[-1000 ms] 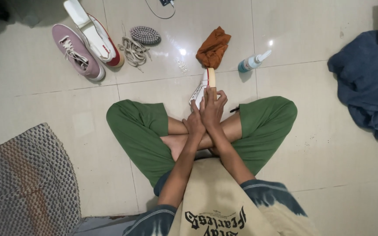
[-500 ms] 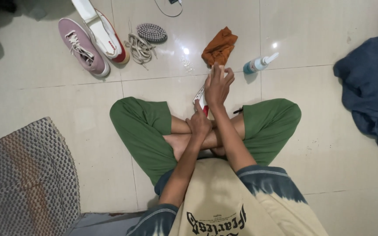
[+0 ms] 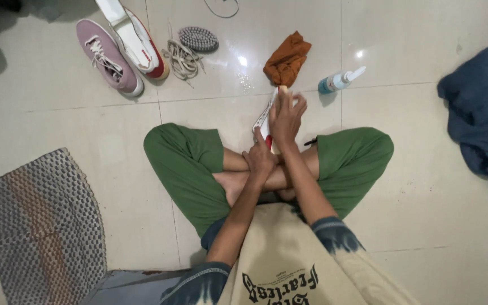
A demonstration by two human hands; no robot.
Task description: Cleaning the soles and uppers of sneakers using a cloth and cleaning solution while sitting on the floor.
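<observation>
The left hand (image 3: 260,158) grips the near end of a white shoe (image 3: 265,118) held on edge above the crossed legs; the right hand (image 3: 286,117) wraps its far end. Beyond lie an orange cloth (image 3: 287,57) and, to its right, a spray bottle (image 3: 338,82).

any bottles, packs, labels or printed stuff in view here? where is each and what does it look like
Spray bottle: lying on the tile right of the orange cloth; teal body, white nozzle.
Red tag on the white shoe: on its side, top left beside the pink shoe; small red patch.
Shirt print: bottom centre on the person's cream shirt; dark lettering.
No screens or signs.
</observation>
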